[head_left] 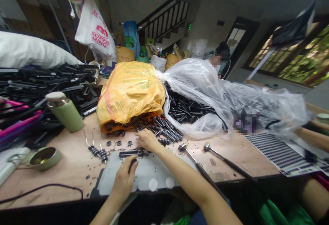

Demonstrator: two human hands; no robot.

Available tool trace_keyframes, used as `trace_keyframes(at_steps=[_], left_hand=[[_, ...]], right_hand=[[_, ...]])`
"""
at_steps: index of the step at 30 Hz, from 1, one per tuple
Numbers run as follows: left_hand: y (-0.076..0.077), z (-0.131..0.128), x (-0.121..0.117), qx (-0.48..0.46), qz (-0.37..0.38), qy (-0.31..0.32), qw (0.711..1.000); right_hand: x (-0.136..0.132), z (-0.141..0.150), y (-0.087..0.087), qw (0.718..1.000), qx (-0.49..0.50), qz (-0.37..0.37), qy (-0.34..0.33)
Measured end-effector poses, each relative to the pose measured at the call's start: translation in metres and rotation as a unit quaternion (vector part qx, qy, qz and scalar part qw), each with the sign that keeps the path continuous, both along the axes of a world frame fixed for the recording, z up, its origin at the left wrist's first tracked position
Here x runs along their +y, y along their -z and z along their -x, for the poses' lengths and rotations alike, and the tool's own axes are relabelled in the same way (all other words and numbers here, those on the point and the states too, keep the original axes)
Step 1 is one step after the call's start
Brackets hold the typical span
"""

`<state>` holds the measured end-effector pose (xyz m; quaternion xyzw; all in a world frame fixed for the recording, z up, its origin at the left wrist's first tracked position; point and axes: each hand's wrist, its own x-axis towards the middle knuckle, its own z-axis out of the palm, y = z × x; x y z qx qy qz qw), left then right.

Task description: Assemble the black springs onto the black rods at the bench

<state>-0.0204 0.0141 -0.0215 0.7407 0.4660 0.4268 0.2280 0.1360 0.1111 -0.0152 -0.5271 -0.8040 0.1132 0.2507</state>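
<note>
My left hand (pixel 124 178) rests on a grey mat (pixel 154 173) at the table's front edge, fingers closed round a small black part (pixel 132 163). A black bar-shaped part (pixel 131 153) lies just beyond it. My right hand (pixel 147 139) reaches forward to a pile of black coiled springs (pixel 164 129) spilling from under a yellow sack (pixel 130 93). Its fingers curl down onto the springs; what they hold is hidden. Two loose springs with wire ends (pixel 99 152) lie to the left.
Two small hammers (pixel 195 161) (pixel 226 161) lie right of my arm. A green flask (pixel 66 111) and its cap (pixel 45 157) stand left, by stacked black parts (pixel 51 81). A clear bag of black rods (pixel 195 98) sits centre. Another person's arm (pixel 311 137) and a striped tray (pixel 280 154) are right.
</note>
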Motion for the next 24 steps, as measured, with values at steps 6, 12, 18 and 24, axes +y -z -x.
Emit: trace_keyframes(at_steps=[6, 12, 18, 24], left_hand=[[-0.006, 0.050, 0.009, -0.016, 0.139, -0.076, 0.987], [0.003, 0.057, 0.011, -0.007, 0.117, -0.063, 0.991], [-0.002, 0.060, 0.005, -0.008, 0.110, -0.056, 0.992], [-0.006, 0.071, 0.002, -0.021, 0.134, -0.064, 0.989]], right_hand=[[0.006, 0.040, 0.003, 0.996, 0.071, 0.041, -0.044], [-0.035, 0.061, -0.005, 0.976, 0.202, 0.074, -0.022], [-0.058, 0.078, -0.009, 0.957, 0.281, 0.069, -0.017], [-0.067, 0.084, -0.013, 0.955, 0.293, 0.030, -0.043]])
